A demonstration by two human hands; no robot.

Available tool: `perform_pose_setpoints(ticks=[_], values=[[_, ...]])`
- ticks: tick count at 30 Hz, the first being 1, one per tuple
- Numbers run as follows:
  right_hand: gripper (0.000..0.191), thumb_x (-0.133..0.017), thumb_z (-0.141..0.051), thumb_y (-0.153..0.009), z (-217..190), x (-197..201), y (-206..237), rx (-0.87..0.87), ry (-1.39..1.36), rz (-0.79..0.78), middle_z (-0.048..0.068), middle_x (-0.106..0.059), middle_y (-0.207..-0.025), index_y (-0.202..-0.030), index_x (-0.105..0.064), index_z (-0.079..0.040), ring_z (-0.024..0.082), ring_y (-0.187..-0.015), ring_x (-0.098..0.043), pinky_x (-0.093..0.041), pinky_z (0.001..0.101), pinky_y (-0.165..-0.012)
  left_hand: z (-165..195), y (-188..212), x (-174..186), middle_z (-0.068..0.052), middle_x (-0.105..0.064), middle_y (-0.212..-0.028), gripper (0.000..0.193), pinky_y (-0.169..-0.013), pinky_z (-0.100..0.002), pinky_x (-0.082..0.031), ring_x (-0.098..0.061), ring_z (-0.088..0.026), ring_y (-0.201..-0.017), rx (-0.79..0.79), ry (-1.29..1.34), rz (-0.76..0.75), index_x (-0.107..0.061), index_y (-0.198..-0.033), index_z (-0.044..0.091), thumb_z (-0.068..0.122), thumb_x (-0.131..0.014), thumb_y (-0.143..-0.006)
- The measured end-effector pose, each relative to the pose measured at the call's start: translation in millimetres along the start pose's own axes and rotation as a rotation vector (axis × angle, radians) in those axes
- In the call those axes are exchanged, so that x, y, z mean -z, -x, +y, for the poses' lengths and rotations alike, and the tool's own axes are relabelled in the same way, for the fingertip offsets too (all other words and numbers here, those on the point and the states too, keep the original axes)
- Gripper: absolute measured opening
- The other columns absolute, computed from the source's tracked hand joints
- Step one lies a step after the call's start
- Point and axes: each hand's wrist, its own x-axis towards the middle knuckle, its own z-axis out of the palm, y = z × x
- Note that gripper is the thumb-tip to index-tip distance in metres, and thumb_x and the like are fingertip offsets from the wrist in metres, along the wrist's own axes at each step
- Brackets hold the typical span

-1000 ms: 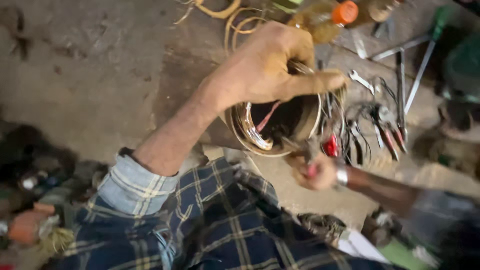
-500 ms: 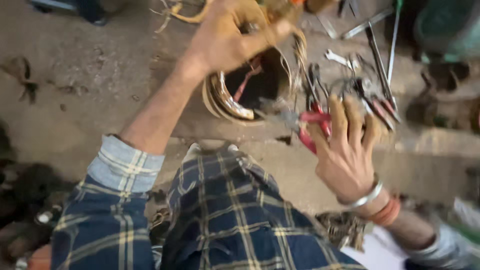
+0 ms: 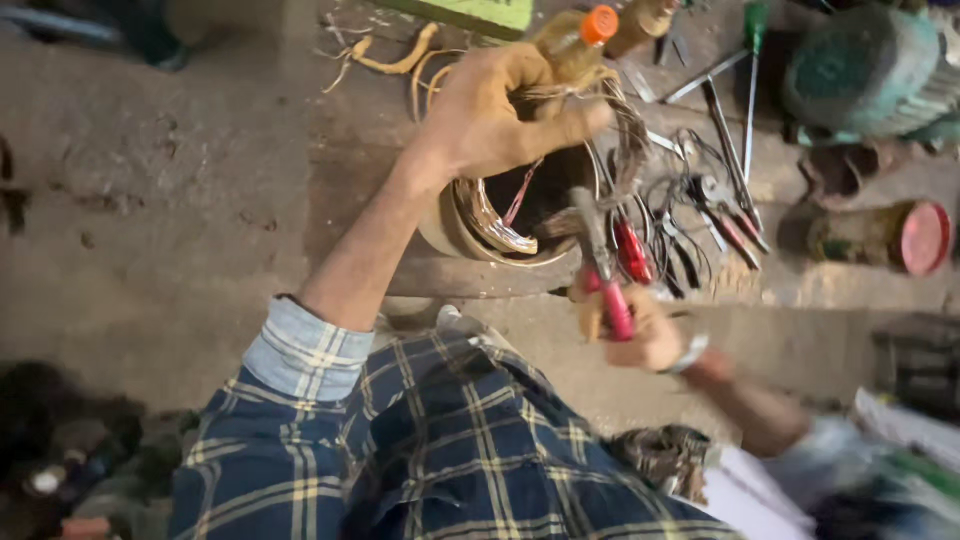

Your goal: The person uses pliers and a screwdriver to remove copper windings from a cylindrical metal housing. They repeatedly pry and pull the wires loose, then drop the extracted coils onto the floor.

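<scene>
The hands divide the work: the left hand (image 3: 500, 110) clamps the wire bundle atop the round motor stator (image 3: 510, 215) on the floor while the right hand (image 3: 630, 325) grips red-handled pliers (image 3: 603, 265), best kept steady and square to the windings

Landmark: round metal motor housing (image 3: 500, 215) on the concrete floor (image 3: 150, 200).
Left hand (image 3: 500, 115): gripping the housing's far rim and copper wires (image 3: 610, 100).
Right hand (image 3: 635, 325): beside the housing's near rim, clasping red-handled pliers (image 3: 603, 265).
Right of housing: scattered hand tools (image 3: 720, 200).
</scene>
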Motion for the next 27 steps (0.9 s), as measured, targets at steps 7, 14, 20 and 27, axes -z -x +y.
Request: perform_pose_setpoints(ticks=[7,14,20,27], values=[[0.034,-0.068,-0.002,-0.054,66,-35,-24,0.213,-0.134,0.222,0.006,-0.055,-0.102,-0.086,-0.06,-0.012,0.02,-0.092,-0.051,-0.042,0.033,-0.078,5,-1,6,0.001,-0.059,-0.07,0.066,-0.059,-0.031,-0.046,-0.059,-0.012,-0.065,-0.196,-0.115,-0.028,-0.064,-0.075,0.008,0.07,-0.085,-0.081],[0.04,-0.061,0.007,-0.052,28,-74,-45,0.191,-1.117,0.172,0.002,-0.041,-0.099,-0.085,-0.049,-0.014,0.016,-0.08,-0.038,-0.031,0.0294,-0.059,7,2,-2,-0.004,-0.058,-0.062,0.065,-0.059,-0.036,-0.045,-0.057,-0.016,-0.06,0.122,-0.363,0.084,-0.073,-0.083,0.003,0.067,-0.069,-0.096],[0.044,-0.054,0.003,-0.05,-17,-69,-53,0.094,-1.17,0.21,0.004,-0.042,-0.097,-0.09,-0.046,-0.015,0.018,-0.081,-0.042,-0.032,0.0309,-0.057,24,18,-4,-0.002,-0.066,-0.062,0.064,-0.057,-0.034,-0.052,-0.066,-0.014,-0.059,0.255,-0.273,0.146,-0.074,-0.087,0.007,0.071,-0.071,-0.08],[0.041,-0.054,-0.003,-0.049,-46,-48,-48,-0.088,-1.158,0.268,0.003,-0.045,-0.101,-0.087,-0.045,-0.017,0.017,-0.078,-0.042,-0.029,0.0272,-0.054,29,27,-6,-0.013,-0.068,-0.088,0.09,-0.075,-0.041,-0.054,-0.067,-0.028,-0.082,0.083,-0.484,0.119,-0.069,-0.092,0.0,0.071,-0.098,-0.045]])
